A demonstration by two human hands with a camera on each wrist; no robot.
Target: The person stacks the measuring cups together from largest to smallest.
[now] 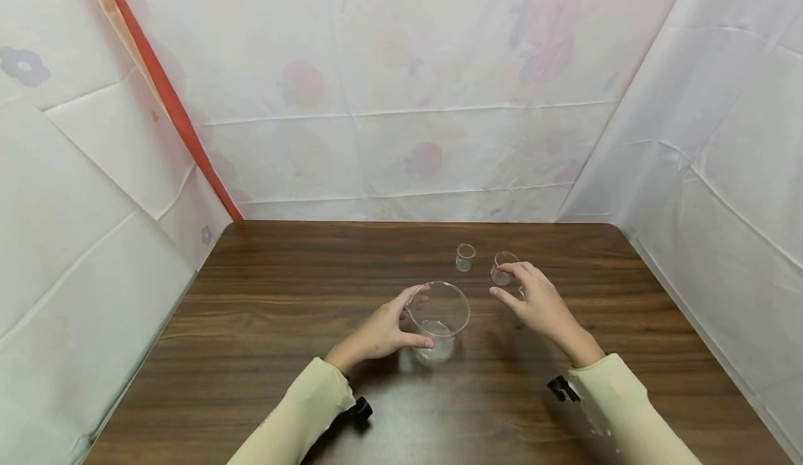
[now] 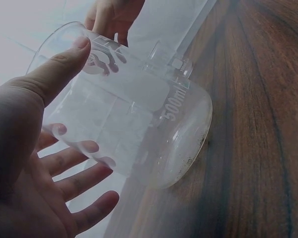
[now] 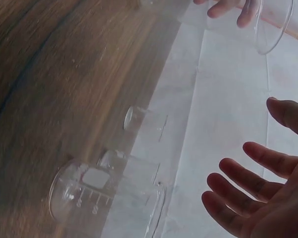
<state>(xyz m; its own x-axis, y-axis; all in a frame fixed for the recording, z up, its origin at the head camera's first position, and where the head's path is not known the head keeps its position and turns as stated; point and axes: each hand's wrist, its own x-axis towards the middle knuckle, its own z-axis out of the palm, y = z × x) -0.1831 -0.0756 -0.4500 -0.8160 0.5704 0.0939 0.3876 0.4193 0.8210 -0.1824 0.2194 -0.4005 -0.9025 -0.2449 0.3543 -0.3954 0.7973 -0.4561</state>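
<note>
My left hand (image 1: 383,329) holds a large clear glass beaker (image 1: 444,346) that stands on the table, thumb on the near side and fingers on the far side. The left wrist view shows "500ml" printed on this beaker (image 2: 188,139). My right hand (image 1: 542,305) is by the smaller glassware, its fingers spread and nothing gripped. A small glass beaker (image 1: 464,263) stands at the back, with a slightly bigger one (image 1: 502,275) beside the right fingertips. Mostly hidden by the right hand in the head view, another beaker with a printed scale (image 3: 84,193) shows in the right wrist view.
The dark wood-grain table (image 1: 251,325) meets a white patterned cloth (image 1: 389,151) at its back edge. More white cloth (image 1: 721,193) hangs along the right side, and a red strip (image 1: 169,95) runs down the back left corner.
</note>
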